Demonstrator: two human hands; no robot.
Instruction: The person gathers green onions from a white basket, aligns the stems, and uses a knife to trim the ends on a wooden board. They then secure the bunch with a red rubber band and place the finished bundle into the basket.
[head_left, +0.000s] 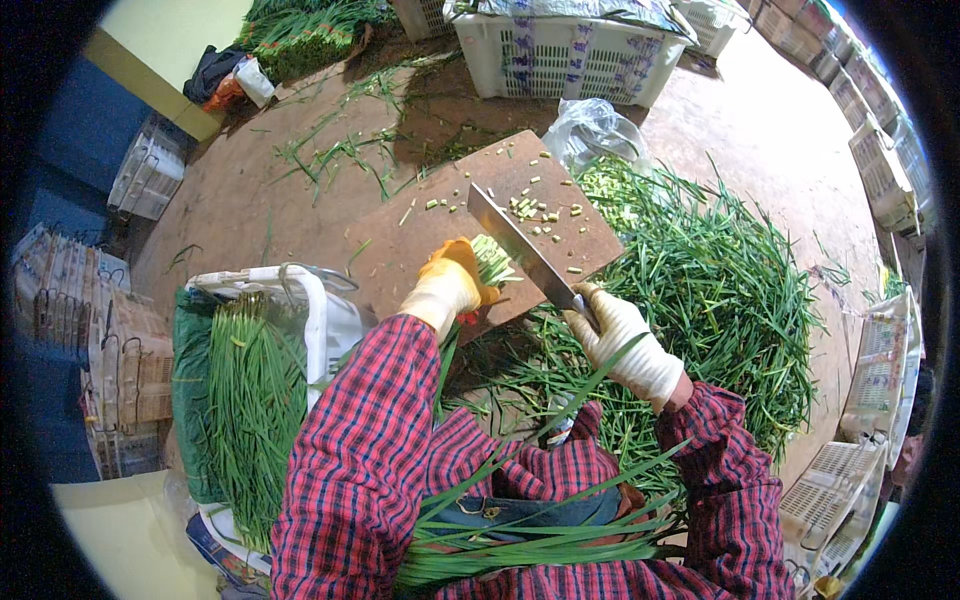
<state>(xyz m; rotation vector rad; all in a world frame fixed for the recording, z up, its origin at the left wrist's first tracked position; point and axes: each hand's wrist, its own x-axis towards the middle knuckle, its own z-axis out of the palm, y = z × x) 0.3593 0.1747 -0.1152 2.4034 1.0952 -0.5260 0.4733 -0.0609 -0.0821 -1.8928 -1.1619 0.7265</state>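
Observation:
My left hand (448, 279), in an orange and white glove, grips a bunch of garlic chives (492, 260) with its pale cut stalk ends facing right. Long green leaves (502, 559) lie across my lap; the sleeve hides how they join the bunch. A brown cutting board (499, 166) is under the bunch. My right hand (622, 343), gloved in white, holds a cleaver (517, 244) by its handle. The blade slants over the board, just right of the stalk ends and apart from them. Short cut stalk pieces (529, 207) are scattered on the board.
A white crate (334, 330) of bundled chives stands at my left. Loose green trimmings (720, 300) pile up on the right, beside cut pieces (607, 187) and a clear plastic bag (592, 127). A large white crate (480, 60) sits ahead; stacked crates (832, 480) line the right.

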